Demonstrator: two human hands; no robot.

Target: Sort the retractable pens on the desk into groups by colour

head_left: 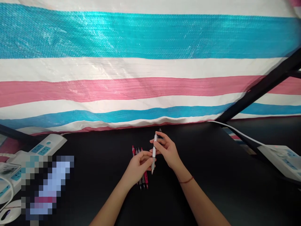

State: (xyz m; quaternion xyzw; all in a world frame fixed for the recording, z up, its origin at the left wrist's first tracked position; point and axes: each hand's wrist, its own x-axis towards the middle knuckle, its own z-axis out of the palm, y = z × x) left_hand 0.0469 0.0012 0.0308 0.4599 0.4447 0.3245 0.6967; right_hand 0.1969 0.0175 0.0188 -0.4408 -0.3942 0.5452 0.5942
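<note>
Head view. Both bare hands meet at mid-table, above a black tabletop (94, 182). Between them, a white-and-grey pen (154, 153), tilted slightly, tip towards the wearer, top leaning a little to the right.

Left hand (138, 168): thumb and fingers pinched around the grey lower part of the pen, just above its tip; no gap at the grip. Right hand (168, 153): thumb and fingertips closed on the white upper part, forefinger curved over near the top end; the other fingers bent behind. Thin reddish-brown cord (187, 181) round the right wrist.

Under and beside the left hand, a row of pens (146, 181) lying side by side, pink-red at the outer edges, dark and grey between; the hand covers their middles, so exact count not possible. Small dark object (160, 129) just beyond the right fingers, mostly hidden.

Left side: white power strip (53, 143) with blue sockets, near a pixelated patch (55, 185), contents unreadable. Right side: second power strip (281, 160), white cable (237, 130) running to it. Behind, striped sheet (150, 37) in blue, white and pink; black bar (261, 84) slanting across at right.
</note>
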